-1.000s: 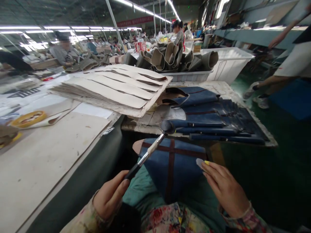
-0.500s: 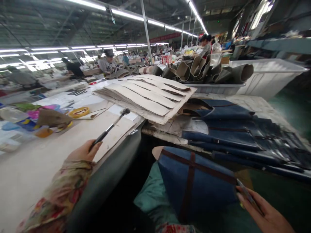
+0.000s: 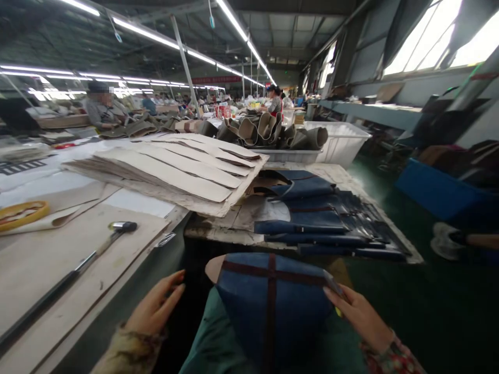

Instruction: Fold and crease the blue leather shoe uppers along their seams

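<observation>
A blue suede piece [image 3: 268, 301] with dark red crossed straps lies over my lap, on a green cloth. My right hand [image 3: 360, 317] touches its right corner with the fingers bent round the edge. My left hand [image 3: 156, 309] hovers to the left of the piece with fingers stretched out and nothing in it. A small hammer [image 3: 78, 265] with a dark handle and metal head lies on the table [image 3: 47, 270] to my left, apart from my hand.
A fanned stack of beige pieces [image 3: 175, 166] lies on a board ahead. Several blue suede pieces [image 3: 319, 218] are laid out to its right. A white bin [image 3: 339, 143] with rolled pieces stands behind. A yellow ring [image 3: 21, 214] lies far left. Other people work at the back.
My left hand has put the hammer down on the table and come back beside the blue piece. My right hand has moved up onto the piece's right corner.
</observation>
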The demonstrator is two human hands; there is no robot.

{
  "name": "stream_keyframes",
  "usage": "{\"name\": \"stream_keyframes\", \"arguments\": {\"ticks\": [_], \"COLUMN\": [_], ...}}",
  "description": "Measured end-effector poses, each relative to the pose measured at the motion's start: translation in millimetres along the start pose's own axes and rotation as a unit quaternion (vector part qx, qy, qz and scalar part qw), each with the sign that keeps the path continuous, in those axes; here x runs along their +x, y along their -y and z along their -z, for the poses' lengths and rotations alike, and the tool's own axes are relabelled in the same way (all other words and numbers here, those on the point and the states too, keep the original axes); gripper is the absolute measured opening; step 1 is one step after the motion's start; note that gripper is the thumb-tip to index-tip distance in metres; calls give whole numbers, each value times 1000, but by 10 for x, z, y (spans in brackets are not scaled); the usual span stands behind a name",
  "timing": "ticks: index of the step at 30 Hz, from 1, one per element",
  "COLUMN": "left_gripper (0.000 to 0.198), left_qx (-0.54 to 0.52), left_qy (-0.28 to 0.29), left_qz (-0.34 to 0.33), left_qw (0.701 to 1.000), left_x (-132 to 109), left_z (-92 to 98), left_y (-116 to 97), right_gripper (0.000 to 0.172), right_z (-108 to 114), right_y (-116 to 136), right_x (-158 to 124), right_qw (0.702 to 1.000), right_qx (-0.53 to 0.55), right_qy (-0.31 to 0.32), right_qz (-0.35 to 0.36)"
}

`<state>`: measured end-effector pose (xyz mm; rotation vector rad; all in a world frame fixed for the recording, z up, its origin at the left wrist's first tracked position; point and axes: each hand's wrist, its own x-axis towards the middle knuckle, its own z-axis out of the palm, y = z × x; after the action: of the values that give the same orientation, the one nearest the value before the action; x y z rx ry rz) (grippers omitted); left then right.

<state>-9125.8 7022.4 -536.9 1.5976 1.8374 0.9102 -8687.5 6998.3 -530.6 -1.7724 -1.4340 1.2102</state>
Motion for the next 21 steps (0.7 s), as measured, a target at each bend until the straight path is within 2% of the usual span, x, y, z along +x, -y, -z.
{"name": "stream_keyframes", "arguments": {"ticks": [2,5,7,9,11,13,15,17,19,21], "left_gripper": [56,64,69,74,81,84,79,70,59,49], "left_qx": [-111,-252,-321,-369,-403,-410,-395,-384,-375,-338], "left_qy": [17,44,60,49,18,-4,-11,-15,-25,-16], "left_qz": [23,144,223,249,251,252,254,252,247,235], "left_qw": [993,956,919,894,880,876,883,888,893,911], "left_x": [14,-3,-62,-131,-176,-188,-187,-194,-208,-205], "left_z": [-471,-930,-1100,-1194,-1228,-1213,-1155,-1049,-881,-636], "left_y": [-91,-98,-48,18,81,127,152,155,137,92], "right_gripper": [48,36,25,24,27,25,21,19,20,22], "right_z": [-4,4,8,6,5,-1,-24,-77,-148,-214], "right_y": [212,611,883,1127,1321,1456,1540,1598,1664,1770], "right_x": [-10,-119,-232,-317,-325,-243,-99,56,178,249], "right_qw": [999,980,928,846,775,736,741,769,789,793], "right_qx": [-32,-111,-202,-299,-370,-404,-405,-391,-378,-371], "right_qy": [-6,-46,-103,-173,-225,-239,-195,-106,-18,22], "right_qz": [40,161,294,406,461,488,499,495,485,484]}}
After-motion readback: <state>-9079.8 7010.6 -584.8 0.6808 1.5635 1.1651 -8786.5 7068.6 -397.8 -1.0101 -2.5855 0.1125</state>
